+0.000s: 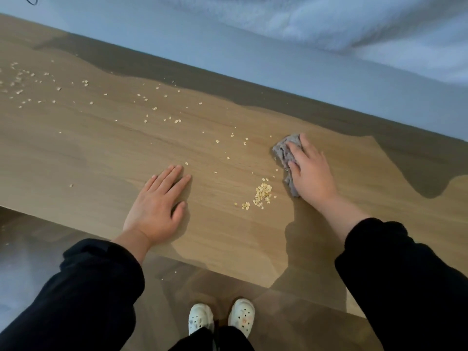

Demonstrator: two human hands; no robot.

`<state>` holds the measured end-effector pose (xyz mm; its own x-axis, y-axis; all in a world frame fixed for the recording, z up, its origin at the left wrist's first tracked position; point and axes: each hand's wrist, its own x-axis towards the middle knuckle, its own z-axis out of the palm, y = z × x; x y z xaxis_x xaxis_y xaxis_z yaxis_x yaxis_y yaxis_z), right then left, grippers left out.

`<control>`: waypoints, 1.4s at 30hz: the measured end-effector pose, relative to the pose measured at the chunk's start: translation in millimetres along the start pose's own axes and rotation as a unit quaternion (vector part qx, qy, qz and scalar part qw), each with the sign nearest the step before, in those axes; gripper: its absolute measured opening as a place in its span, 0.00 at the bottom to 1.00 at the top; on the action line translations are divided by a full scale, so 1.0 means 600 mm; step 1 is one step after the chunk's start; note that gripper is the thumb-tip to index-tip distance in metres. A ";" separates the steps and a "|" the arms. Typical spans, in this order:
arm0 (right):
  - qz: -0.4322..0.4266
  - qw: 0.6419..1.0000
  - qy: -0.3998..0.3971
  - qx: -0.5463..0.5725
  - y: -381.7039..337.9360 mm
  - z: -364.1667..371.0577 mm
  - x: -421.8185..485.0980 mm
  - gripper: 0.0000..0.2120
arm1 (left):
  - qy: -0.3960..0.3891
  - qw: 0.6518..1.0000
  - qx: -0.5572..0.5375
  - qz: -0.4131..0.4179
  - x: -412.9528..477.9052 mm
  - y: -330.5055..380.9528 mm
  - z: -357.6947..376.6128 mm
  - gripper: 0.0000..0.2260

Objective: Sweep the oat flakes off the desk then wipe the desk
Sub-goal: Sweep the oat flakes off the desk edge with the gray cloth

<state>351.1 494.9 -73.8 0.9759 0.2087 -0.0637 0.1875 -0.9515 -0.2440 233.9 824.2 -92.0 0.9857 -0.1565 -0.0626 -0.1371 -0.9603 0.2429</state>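
The grey cloth (284, 151) is pressed to the bench (96, 153) under the right grip (312, 171). Its fingers are laid straight over the cloth, not curled round it; whether the thumb is tucked under the cloth's edge cannot be told. The cloth is kept bunched, probably so that a thick edge is offered as a pusher. A small heap of oat flakes (263, 195) is found between the two grips, nearer the right one, and thinner scatter is spread beyond and left of the left grip (157, 206). That grip is laid palm-down with straight fingers and nothing held, seemingly as a brace. Sweeping is judged barely begun and wiping not yet started.
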 end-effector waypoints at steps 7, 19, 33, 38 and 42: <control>0.177 0.978 0.108 0.011 0.089 -0.011 0.069 0.22 | 0.003 1.000 0.006 0.000 0.000 -0.001 0.002 0.28; -0.030 0.996 0.087 -0.018 0.029 0.000 0.126 0.24 | 0.010 1.000 0.010 0.006 0.005 -0.006 0.007 0.27; 0.169 0.979 0.086 0.075 -0.024 0.014 0.245 0.32 | 0.007 1.000 0.009 0.009 0.003 -0.004 0.007 0.27; 0.158 0.981 0.083 0.074 -0.073 0.027 0.268 0.34 | 0.006 1.000 0.007 0.008 0.003 -0.004 0.006 0.27; 0.128 0.989 0.051 0.045 -0.103 0.026 0.284 0.37 | 0.009 1.000 0.010 0.012 0.003 -0.004 0.007 0.27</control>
<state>503.9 593.0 -84.6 0.9972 -0.0644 -0.0380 -0.0731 -0.9454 -0.3176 235.8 825.4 -96.8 0.9836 -0.1762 -0.0394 -0.1631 -0.9608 0.2242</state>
